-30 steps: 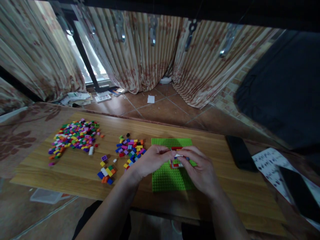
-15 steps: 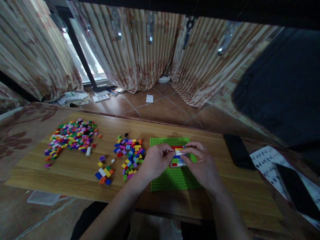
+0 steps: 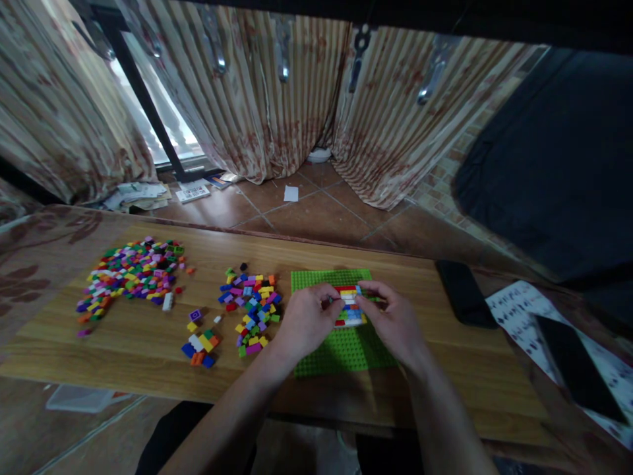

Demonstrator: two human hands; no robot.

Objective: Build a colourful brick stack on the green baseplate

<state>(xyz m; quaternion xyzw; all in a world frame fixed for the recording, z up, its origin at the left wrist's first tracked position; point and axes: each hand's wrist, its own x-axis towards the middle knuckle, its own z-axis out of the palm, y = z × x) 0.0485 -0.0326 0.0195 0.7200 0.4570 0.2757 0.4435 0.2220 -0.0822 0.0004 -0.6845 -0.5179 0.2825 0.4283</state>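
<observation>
Since L hand [image 3: 309, 320] and R hand [image 3: 397, 323] parted slightly, brick build [image 3: 352, 315] shows more rows: on green baseplate [image 3: 341, 354], atop counter [image 3: 484, 396], betw. hands. White pcs. [image 3: 349, 299] apparently seated. L fingers curled, R fingers bent, both at build's edges; grip: can't tell.

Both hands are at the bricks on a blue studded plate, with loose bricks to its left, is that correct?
Not quite: the studded plate is green, as the head view shows. The left hand and right hand are indeed at the bricks on it, with loose bricks to its left.
</observation>
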